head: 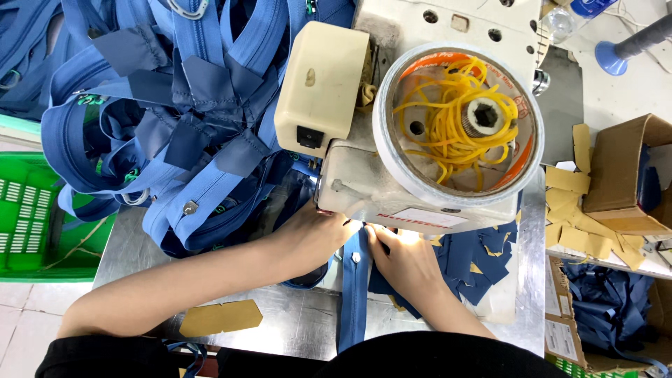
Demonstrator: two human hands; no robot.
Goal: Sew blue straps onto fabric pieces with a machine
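Under the sewing machine point(420, 189), we press our left hand point(315, 234) and right hand point(406, 262) flat on the blue zipper point(355, 294), gripping nothing, fingertips near enough the needle that a slip could catch them.

I see the sewing machine point(413, 140) at table point(294, 325) centre, a tape roll point(458, 122) on top holding rubber bands point(448, 122). A zipper pile point(175, 105) lies left, a basket point(31, 217) beyond it. Both hands point(315, 234) point(406, 262) flank a zipper strip point(355, 294) under the machine; fabric pieces point(476, 262) and cardboard boxes point(623, 175) lie right.
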